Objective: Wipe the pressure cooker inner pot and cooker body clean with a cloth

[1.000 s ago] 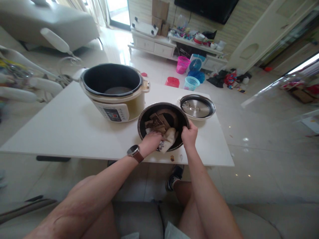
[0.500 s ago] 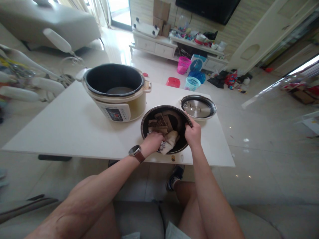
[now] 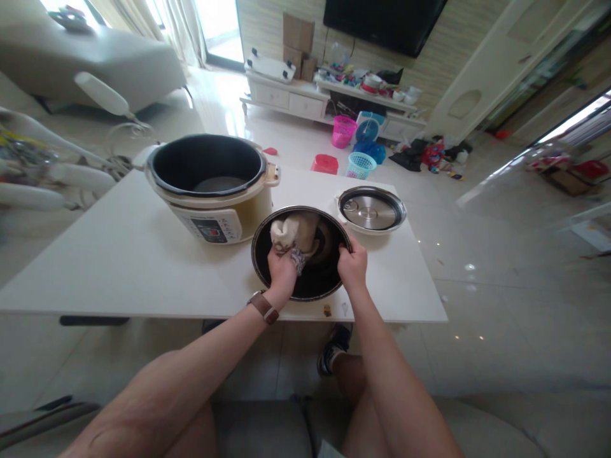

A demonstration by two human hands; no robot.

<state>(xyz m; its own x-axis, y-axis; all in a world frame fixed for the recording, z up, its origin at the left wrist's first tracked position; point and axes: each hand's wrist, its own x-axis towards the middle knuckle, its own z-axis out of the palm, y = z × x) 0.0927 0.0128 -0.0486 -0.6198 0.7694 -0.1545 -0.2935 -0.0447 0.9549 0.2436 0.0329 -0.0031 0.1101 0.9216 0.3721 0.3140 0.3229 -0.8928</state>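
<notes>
A black inner pot (image 3: pixel 311 286) stands near the front edge of the white table (image 3: pixel 119 254). My left hand (image 3: pixel 281 270), with a watch on its wrist, is closed on a bunched beige cloth (image 3: pixel 292 233) pressed inside the pot at its far left side. My right hand (image 3: pixel 352 266) grips the pot's right rim with curled fingers. Behind the pot to the left stands the open cream rice cooker (image 3: pixel 210 187).
A round steel lid (image 3: pixel 371 210) lies on the table to the right of the pot. Small crumbs lie by the front table edge. Pink, red and blue baskets (image 3: pixel 359 164) sit on the floor beyond. My bare knees are below the table.
My left hand has gathered the cloth and pushed it from the pot's near side up to its far left side. The right hand stays on the rim. The view shifted slightly.
</notes>
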